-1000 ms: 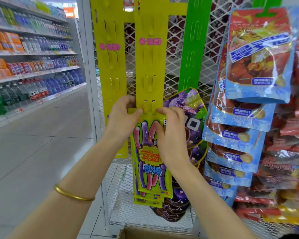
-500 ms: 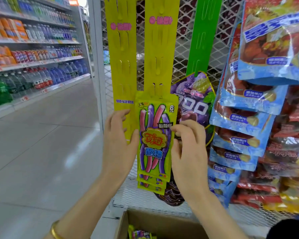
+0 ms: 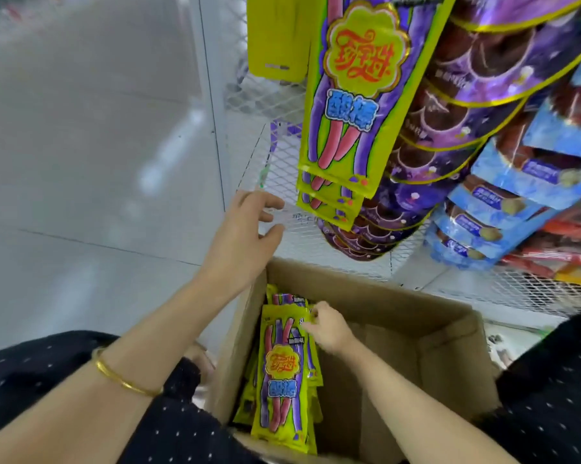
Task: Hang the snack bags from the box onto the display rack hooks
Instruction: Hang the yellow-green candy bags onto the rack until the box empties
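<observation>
Yellow snack bag (image 3: 282,380) upright in box (image 3: 399,329)

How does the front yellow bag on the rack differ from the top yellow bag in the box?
The rack bag hangs upright; the box bag leans inside the cardboard box. No hand touches the rack bag; the right hand pinches the box bag's top corner. Both show the same yellow, purple and pink design.

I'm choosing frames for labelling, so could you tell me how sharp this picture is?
Head view: motion blur softens the floor and hanging snack bags; the snack bag in the cardboard box is sharper; glare streaks the floor; wide-angle distortion bows the rack post.
</observation>
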Motion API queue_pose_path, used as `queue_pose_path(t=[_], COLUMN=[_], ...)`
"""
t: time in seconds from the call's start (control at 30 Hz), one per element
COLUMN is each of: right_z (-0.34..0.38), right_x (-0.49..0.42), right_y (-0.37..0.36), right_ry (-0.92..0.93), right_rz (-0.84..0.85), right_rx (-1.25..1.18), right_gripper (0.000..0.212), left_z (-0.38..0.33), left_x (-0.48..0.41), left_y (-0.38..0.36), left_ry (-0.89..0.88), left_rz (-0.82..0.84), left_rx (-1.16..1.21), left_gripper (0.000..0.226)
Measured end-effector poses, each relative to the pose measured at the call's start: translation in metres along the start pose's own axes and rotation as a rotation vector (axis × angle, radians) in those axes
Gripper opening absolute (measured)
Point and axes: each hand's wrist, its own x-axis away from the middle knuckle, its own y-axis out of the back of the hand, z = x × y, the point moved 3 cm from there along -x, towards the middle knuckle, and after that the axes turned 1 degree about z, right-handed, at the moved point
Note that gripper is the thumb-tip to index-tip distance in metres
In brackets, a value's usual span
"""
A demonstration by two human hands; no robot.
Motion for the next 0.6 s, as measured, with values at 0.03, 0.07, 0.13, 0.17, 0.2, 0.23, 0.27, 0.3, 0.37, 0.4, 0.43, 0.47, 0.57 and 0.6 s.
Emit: queue_pose_path(t=[0.03,0.07,0.13,0.17,0.2,0.23,0.27,0.3,0.37,0.4,0.43,0.47,0.57,0.6], right_z=[-0.004,-0.009,-0.011,-0.012,-0.012,-0.012,-0.014,-0.015,-0.018,-0.02,-0.02,-0.02,-0.02,-0.019], right_x=[-0.004,-0.009,-0.011,-0.012,-0.012,-0.011,-0.012,-0.012,-0.013,-0.013,-0.013,-0.013,-0.012,-0.013], right_y=[-0.015,-0.028,-0.047,-0.052,-0.054,-0.054,-0.055,-0.057,-0.062,-0.064,-0.064,-0.064,-0.062,-0.062], right_ry=[-0.045,-0.09,-0.171,-0.211,-0.253,-0.303,-0.347,-0.381,-0.412,-0.407,-0.393,-0.376,-0.347,-0.334], right_rz=[0.03,0.044,0.036,0.0,-0.053,-0.101,-0.13,-0.13,-0.12,-0.128,-0.128,-0.118,-0.081,-0.083], right_rx=[-0.01,-0.034,-0.078,-0.087,-0.096,-0.113,-0.136,-0.176,-0.298,-0.34,-0.356,-0.36,-0.335,-0.342], right_gripper=[0.041,0.043,0.042,0.042,0.042,0.043,0.042,0.041,0.038,0.037,0.036,0.036,0.047,0.051], left_z=[0.004,0.007,0.011,0.012,0.013,0.013,0.012,0.012,0.012,0.013,0.013,0.015,0.017,0.017], left_x=[0.001,0.002,0.003,0.003,0.004,0.004,0.004,0.004,0.004,0.004,0.003,0.003,0.002,0.002], left_y=[0.0,0.0,-0.001,-0.002,-0.002,-0.003,-0.003,-0.003,-0.003,-0.003,-0.003,-0.003,-0.004,-0.005], left_ry=[0.017,0.031,0.048,0.055,0.061,0.063,0.064,0.065,0.069,0.075,0.08,0.087,0.113,0.117], left_rz=[0.004,0.006,0.014,0.02,0.027,0.033,0.038,0.04,0.042,0.044,0.044,0.047,0.053,0.053], left_rx=[-0.005,-0.004,0.003,0.007,0.009,0.004,-0.006,-0.016,-0.031,-0.037,-0.041,-0.044,-0.025,-0.021], left_gripper=[0.024,0.023,0.024,0.025,0.025,0.025,0.025,0.025,0.024,0.024,0.024,0.024,0.025,0.025])
